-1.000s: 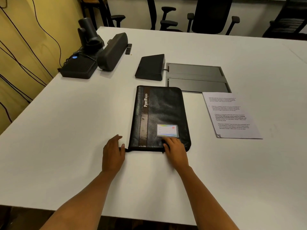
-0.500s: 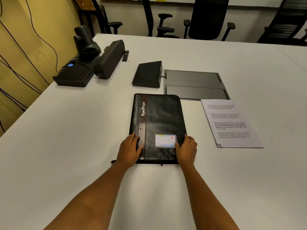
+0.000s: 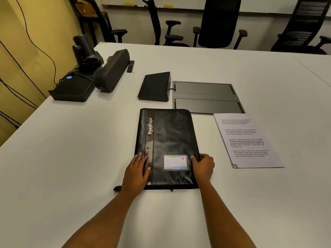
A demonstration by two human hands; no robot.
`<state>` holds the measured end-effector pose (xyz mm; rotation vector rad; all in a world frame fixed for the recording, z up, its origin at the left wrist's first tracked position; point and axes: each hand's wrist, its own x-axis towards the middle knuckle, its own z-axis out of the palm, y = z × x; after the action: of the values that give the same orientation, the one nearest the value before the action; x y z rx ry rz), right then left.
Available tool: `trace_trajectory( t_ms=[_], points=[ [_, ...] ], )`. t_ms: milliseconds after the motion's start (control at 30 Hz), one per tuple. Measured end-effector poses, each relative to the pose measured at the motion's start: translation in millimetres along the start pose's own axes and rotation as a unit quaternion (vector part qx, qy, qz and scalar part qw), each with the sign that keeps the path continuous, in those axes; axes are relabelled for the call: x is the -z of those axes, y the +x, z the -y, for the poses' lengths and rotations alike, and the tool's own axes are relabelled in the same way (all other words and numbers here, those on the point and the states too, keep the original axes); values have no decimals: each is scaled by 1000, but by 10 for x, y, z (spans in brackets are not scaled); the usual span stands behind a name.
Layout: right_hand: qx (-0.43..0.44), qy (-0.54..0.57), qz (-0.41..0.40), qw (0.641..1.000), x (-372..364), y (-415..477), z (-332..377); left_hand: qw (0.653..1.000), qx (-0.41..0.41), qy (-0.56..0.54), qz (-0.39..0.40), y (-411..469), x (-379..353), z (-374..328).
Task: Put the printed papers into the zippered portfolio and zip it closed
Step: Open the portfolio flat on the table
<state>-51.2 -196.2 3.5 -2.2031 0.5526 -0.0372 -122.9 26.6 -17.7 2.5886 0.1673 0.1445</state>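
The black zippered portfolio lies closed and flat on the white table, its label card near the front. My left hand rests flat on its front left part, over the brown stripe. At the front right edge my right hand curls its fingers over the cover's rim. A zipper pull tab sticks out on the table left of my left wrist. The printed papers lie in a stack to the right of the portfolio, untouched.
Behind the portfolio sit a black wedge-shaped device and a grey recessed panel. At the far left stand a camera, a speaker bar and a black box. Office chairs line the far edge.
Both hands moved from the portfolio's front edge onto it: the left now lies flat on the cover, the right grips the right rim. The view has tilted slightly.
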Motion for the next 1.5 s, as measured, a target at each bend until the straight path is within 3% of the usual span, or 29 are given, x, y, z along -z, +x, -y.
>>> trace_trajectory(
  t_ms=[100, 367, 600, 867, 967, 1133, 1233, 1500],
  points=[
    [-36, 42, 12, 998, 36, 78, 83, 1000, 9, 15, -6, 39, 12, -8],
    [-66, 92, 135, 984, 245, 197, 279, 998, 60, 10, -25, 194, 100, -187],
    [-50, 83, 177, 979, 364, 178, 457, 983, 145, -29, 111, 451, 384, -428],
    [20, 74, 197, 978, 612, -53, 1017, 950, 137, -144, 241, 576, 761, -1091],
    [81, 116, 195, 971, 678, -273, 1268, 955, 121, -193, 189, 649, 946, -1418],
    [131, 285, 261, 913, 584, -649, 1517, 938, 158, -295, 89, 775, 1326, -1708],
    [178, 273, 278, 903, 471, -757, 1463, 966, 147, -210, 30, 807, 1558, -1674],
    [175, 69, 238, 953, 223, -615, 893, 989, 102, 78, -73, 843, 2038, -1293]
  ],
)
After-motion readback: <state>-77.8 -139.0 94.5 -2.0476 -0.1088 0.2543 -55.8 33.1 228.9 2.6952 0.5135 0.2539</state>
